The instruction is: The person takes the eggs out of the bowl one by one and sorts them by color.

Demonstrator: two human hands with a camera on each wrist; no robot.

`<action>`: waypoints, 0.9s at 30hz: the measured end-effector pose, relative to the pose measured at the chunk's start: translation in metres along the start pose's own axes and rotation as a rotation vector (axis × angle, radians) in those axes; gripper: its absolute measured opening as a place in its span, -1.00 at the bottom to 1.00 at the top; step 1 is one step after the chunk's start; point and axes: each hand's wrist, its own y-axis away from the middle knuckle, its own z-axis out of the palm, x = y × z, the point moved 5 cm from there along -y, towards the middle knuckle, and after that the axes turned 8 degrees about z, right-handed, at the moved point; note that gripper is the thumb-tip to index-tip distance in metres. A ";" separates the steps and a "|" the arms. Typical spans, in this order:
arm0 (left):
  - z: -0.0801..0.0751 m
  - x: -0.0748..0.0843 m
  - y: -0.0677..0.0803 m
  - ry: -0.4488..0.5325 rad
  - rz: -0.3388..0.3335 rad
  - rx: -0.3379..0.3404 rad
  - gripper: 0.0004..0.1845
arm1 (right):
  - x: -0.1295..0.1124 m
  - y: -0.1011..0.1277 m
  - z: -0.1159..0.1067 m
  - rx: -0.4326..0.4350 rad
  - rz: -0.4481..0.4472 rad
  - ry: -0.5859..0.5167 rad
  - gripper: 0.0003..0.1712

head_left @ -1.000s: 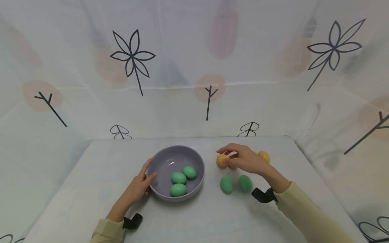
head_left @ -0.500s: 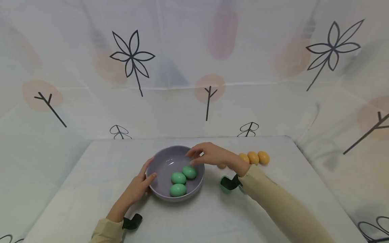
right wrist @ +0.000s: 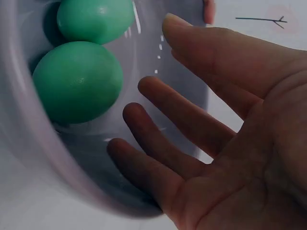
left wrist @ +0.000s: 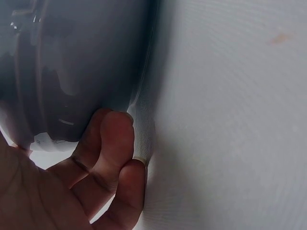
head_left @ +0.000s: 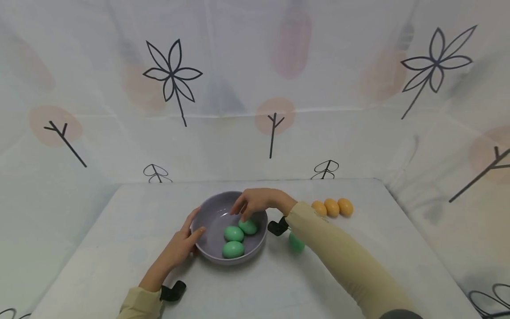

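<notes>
White cloth printed with flowers and twigs backs the tabletop (head_left: 119, 230); a grey bowl (head_left: 217, 212) sits near its centre with three green eggs (head_left: 233, 233) inside; the left hand (head_left: 181, 246) grips the rim at 9 o'clock, thumb inside; the right hand (head_left: 255, 201) hangs over the bowl, fingers apart and straight, holding nothing; three orange eggs (head_left: 332, 207) lie at 3 o'clock.
</notes>
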 end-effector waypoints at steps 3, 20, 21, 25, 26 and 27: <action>-0.002 0.000 0.001 -0.008 0.002 0.005 -0.33 | 0.001 -0.007 0.004 -0.014 0.050 0.048 -0.48; 0.000 -0.002 0.000 0.011 0.013 0.000 -0.33 | 0.005 -0.018 0.014 0.002 0.153 0.287 -0.54; 0.000 -0.002 0.000 0.008 0.013 0.000 -0.33 | 0.005 -0.017 0.014 0.000 0.155 0.287 -0.55; 0.000 -0.001 0.000 -0.003 0.013 0.001 -0.33 | 0.004 -0.017 0.013 0.001 0.168 0.290 -0.59; -0.001 -0.001 0.000 -0.002 0.012 0.001 -0.33 | 0.004 -0.016 0.013 0.001 0.170 0.293 -0.59; -0.001 -0.001 0.000 -0.002 0.011 0.001 -0.33 | 0.004 -0.016 0.013 0.000 0.170 0.294 -0.60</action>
